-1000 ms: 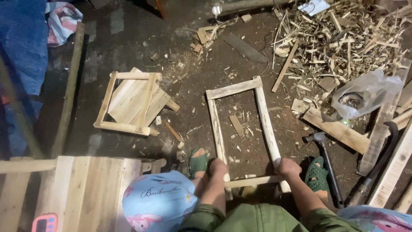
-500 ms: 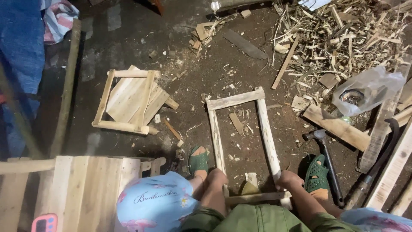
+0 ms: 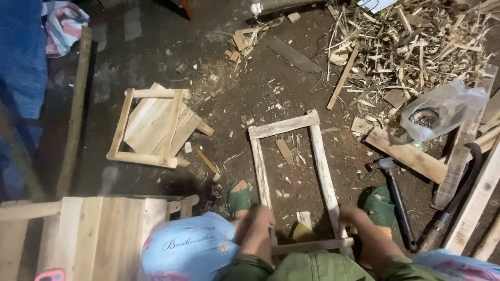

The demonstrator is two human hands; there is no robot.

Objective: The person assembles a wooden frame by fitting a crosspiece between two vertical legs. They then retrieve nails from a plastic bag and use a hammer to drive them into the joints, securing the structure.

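Note:
A rectangular wooden frame of pale sticks lies flat on the dirt floor in front of me. My left hand grips its left rail close to the near end. My right hand grips the right rail by the near crossbar. Both forearms reach down from the bottom edge of the view. My feet in green sandals rest on either side of the frame. A small wood block sits inside the frame between my hands.
A hammer lies right of the frame beside my right foot. A second frame with boards lies to the left. Wood shavings, planks and a clear plastic bag crowd the upper right. A wooden stool top sits at lower left.
The frame has slid toward me, and both hands have pulled back with it along its near end.

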